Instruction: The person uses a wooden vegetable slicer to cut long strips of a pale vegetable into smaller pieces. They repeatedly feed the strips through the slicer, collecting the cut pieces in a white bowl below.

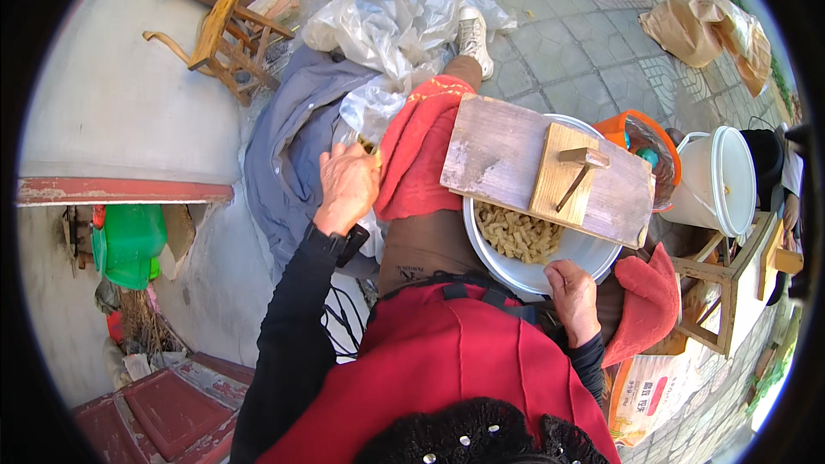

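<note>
My left hand reaches down beside a red towel on my leg, over a clear plastic bag; something yellowish shows by its fingertips, and whether it grips this is unclear. My right hand, fingers curled, is at the near rim of a white bucket; its palm is hidden. Short pale brown pieces lie in the bucket. Across the bucket rests a weathered wooden board with a smaller wooden block on it, which carries a wooden peg and a dark metal blade or bar.
To the right stand an orange bucket, a white bucket and a wooden stool frame. A small wooden stool is at upper left, near a grey garment. At the right edge, part of another person shows.
</note>
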Available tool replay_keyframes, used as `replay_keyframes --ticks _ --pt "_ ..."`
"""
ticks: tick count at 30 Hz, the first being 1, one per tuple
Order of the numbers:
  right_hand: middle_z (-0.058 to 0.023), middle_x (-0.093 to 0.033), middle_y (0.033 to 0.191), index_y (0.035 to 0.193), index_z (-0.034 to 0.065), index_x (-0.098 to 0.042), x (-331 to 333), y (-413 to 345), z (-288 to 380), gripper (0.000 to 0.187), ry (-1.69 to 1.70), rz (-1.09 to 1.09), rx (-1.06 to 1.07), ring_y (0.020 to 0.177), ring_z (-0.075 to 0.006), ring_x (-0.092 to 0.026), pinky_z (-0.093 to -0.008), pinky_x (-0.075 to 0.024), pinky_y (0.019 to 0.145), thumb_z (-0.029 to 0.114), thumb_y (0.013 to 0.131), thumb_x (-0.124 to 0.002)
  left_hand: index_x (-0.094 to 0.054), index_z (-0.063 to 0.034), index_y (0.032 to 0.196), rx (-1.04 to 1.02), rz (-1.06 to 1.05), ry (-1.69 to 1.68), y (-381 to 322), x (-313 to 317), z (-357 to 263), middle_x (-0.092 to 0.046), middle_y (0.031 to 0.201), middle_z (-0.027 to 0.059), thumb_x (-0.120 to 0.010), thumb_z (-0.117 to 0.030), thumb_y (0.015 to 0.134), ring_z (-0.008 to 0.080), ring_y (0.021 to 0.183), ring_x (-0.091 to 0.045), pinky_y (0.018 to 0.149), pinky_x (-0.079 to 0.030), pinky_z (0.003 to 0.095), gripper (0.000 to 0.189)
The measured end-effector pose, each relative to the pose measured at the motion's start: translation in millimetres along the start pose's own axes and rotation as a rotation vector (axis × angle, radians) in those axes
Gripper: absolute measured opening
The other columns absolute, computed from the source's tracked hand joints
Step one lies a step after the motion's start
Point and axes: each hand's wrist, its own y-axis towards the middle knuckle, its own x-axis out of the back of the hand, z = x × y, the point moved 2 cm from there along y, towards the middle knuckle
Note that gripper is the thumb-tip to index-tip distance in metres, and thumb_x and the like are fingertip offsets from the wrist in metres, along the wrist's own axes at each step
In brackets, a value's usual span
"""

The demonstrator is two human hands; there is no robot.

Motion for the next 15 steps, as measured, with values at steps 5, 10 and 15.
replay_keyframes --ticks 5,10,15 --pt "-0.0153 -0.065 0.098 0.109 0.0004 -0.064 24 13 57 0.031 0.249 0.057 0.089 0.086 -0.0303 -0.063 -0.0360 -0.0508 0.079 0.001 0.079 -0.074 -0.067 -0.0078 0.073 -0.411 0.102 -0.516 -34 78 -90 -0.062 0.084 0.0048 -0.066 -0.018 0.080 0.0267 0.089 -0.057 0.079 -0.041 0.0435 0.012" --pt "-0.0201 -0.056 0.122 0.130 0.0013 -0.055 37 26 126 0.065 0.261 0.000 0.558 0.112 -0.0387 -0.056 -0.0446 -0.0465 0.095 0.008 0.072 -0.081 -0.054 -0.0037 0.076 -1.021 0.175 -1.541 -49 139 -201 -0.054 0.083 0.0097 -0.063 -0.017 0.083 0.0294 0.083 -0.055 0.076 -0.044 0.0424 0.018" --pt "-0.0201 -0.062 0.108 0.097 -0.0046 -0.070 48 27 114 0.028 0.356 0.173 0.563 0.106 -0.0362 -0.059 -0.0488 -0.0446 0.096 0.020 0.084 -0.073 -0.052 -0.0024 0.076 -1.054 0.265 -1.637 -24 149 -231 -0.055 0.076 0.0105 -0.063 -0.017 0.088 0.0332 0.073 -0.059 0.064 -0.047 0.0426 0.022"
